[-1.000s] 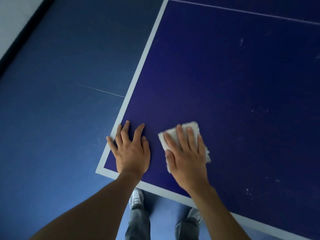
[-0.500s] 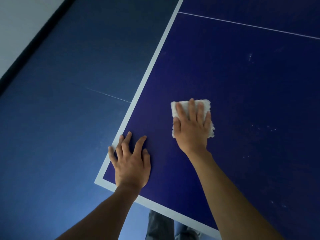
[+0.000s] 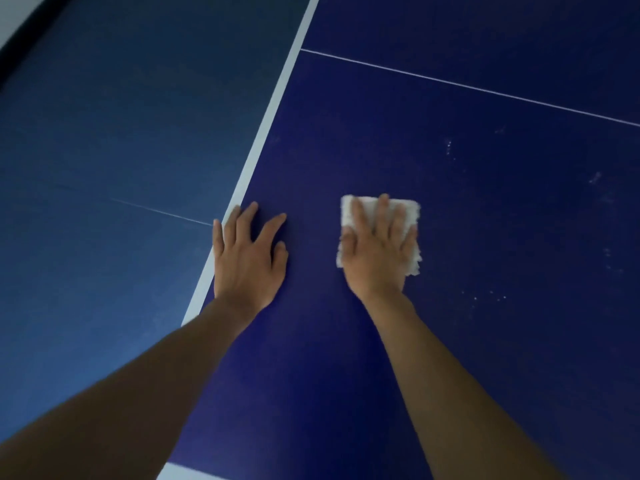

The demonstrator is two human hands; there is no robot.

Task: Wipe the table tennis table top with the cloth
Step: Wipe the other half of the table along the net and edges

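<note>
Blue speckled table top (image 3: 485,237), blue floor (image 3: 104,133); my left hand (image 3: 247,258) lay flat; right hand (image 3: 377,254), flat at three o'clock, pressed fluffy white cloth (image 3: 410,209).

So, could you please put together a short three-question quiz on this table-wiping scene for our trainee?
1. True or false: the right hand presses the white cloth flat on the table top.
2. Where does the left hand rest? A) on the cloth; B) on the table top at its white edge line; C) in the air.
3. Fill in: pale specks lie to the ___ of the cloth.
Key: 1 true; 2 B; 3 right.
</note>
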